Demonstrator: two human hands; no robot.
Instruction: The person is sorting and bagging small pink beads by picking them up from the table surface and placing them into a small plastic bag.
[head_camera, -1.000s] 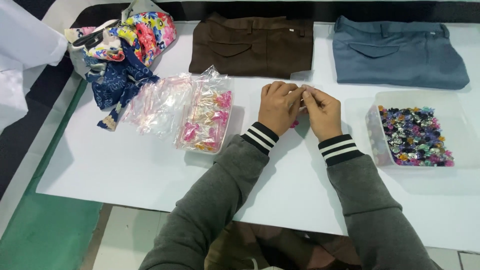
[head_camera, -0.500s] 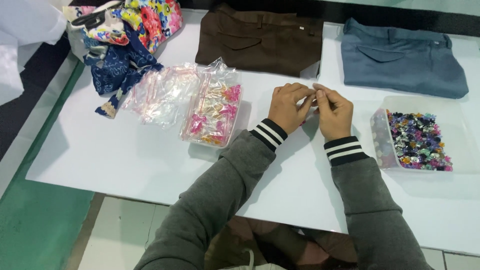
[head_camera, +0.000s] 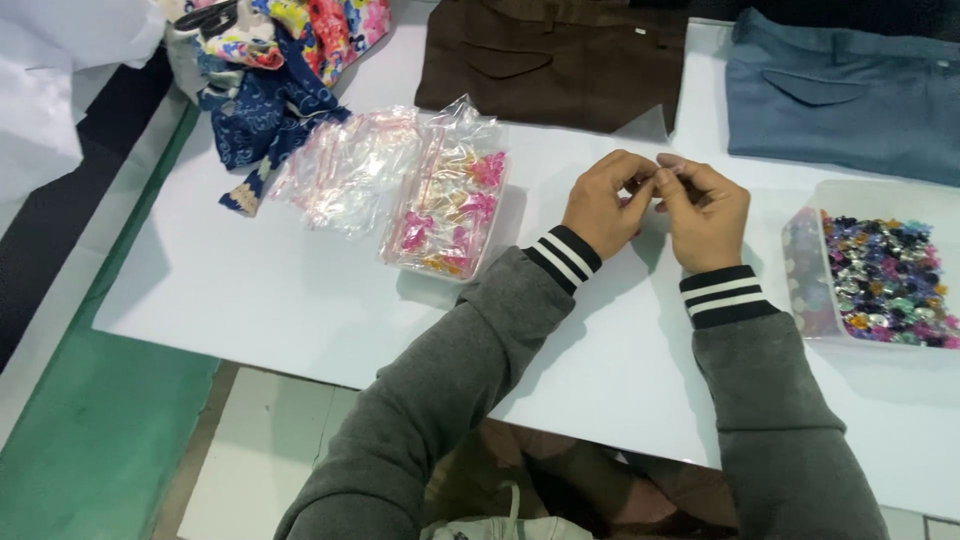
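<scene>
My left hand (head_camera: 603, 203) and my right hand (head_camera: 704, 211) meet over the white table (head_camera: 250, 290), fingertips pinched together on a tiny item that is mostly hidden between them. Right of my right hand stands a clear plastic tub (head_camera: 810, 290) full of small multicoloured pieces (head_camera: 885, 280). To the left of my left hand sits a clear container (head_camera: 445, 205) holding small bags with pink and yellow pieces. Both arms wear grey sleeves with black-and-white striped cuffs.
A heap of clear plastic bags (head_camera: 345, 170) lies beside the container. Colourful patterned fabric (head_camera: 270, 70) is piled at the far left. Folded brown trousers (head_camera: 555, 60) and folded blue-grey trousers (head_camera: 840, 100) lie along the table's far edge. Green floor (head_camera: 90, 440) shows at left.
My hands stay joined at the fingertips, working the small item. The view has shifted, so the table's objects appear lower and further right in frame.
</scene>
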